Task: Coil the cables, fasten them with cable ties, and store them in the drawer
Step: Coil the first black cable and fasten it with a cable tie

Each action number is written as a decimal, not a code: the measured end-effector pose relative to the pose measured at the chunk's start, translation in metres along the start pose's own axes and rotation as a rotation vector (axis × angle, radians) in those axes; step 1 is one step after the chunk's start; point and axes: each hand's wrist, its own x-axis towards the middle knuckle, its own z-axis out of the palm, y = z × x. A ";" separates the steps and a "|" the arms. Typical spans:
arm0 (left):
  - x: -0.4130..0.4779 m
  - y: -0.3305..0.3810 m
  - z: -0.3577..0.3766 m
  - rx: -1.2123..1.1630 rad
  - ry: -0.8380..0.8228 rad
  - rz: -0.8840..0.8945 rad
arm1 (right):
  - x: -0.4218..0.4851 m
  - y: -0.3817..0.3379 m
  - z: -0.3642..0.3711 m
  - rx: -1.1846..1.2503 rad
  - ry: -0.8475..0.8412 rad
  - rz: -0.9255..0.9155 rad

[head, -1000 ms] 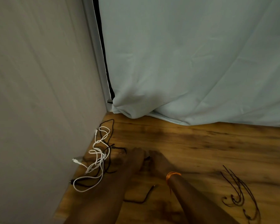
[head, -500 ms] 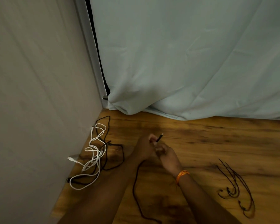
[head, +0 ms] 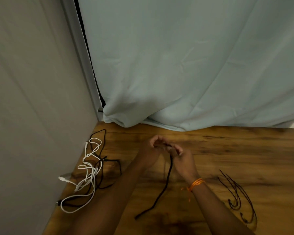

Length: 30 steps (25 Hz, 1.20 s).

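**Grip set, slack trailing**

Right at the near edge, 6 o'clock from the hands, the free tail of the thin black round cable (head: 166,184) lies on the brown wood-grain surface (head: 244,150). From there the cable climbs in a slanting line between the two bare forearms.

Over at 4 o'clock sits a fan of thin black cable ties (head: 235,189). They are curved, flat on the wood and well apart from either hand. An orange thread band (head: 196,183) circles the right wrist.

Now the centre of the action. The right hand (head: 183,161) has its fingers curled round the cable where it comes up off the wood. The left hand (head: 151,146) is just beside it, its fingers bent in, pinching the cable's top end. Both hands are raised off the surface.

Out at 9 o'clock there's a loose tangle. A white round cable (head: 89,173) with its plug showing loops over a second black cable (head: 120,167), close against the grey wall (head: 32,99).

Furthest back, at 12 o'clock, a pale blue-green curtain (head: 176,65) hangs with its hem bunched on the far edge of the wood.
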 end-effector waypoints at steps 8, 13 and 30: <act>-0.006 0.056 0.003 -0.136 -0.102 -0.206 | 0.021 -0.028 -0.025 -0.291 0.157 -0.487; -0.007 0.070 -0.004 -0.131 -0.254 -0.194 | 0.025 -0.041 -0.034 -0.366 0.127 -0.613; 0.000 0.086 0.005 -0.482 -0.181 0.050 | -0.006 -0.056 -0.010 0.309 -0.023 0.034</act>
